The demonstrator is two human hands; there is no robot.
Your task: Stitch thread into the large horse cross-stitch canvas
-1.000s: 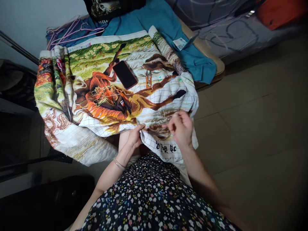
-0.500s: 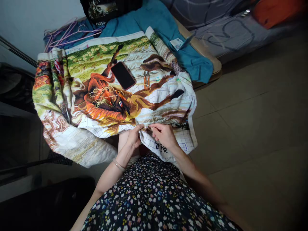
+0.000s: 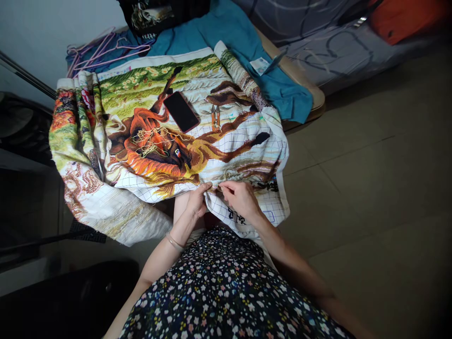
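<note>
Right hand (image 3: 240,200) shifted left; both grips pinch one embroidery cloth (image 3: 158,117), left hand (image 3: 196,202).

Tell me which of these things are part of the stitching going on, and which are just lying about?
In use:
large horse-patterned cross-stitch cloth
left hand, pinching the cloth's near edge
right hand, fingertips pinched at the stitching
loose tangle of yellow thread
small orange-handled snips

Lying about:
black smartphone
pink wire hangers
teal blanket
</note>
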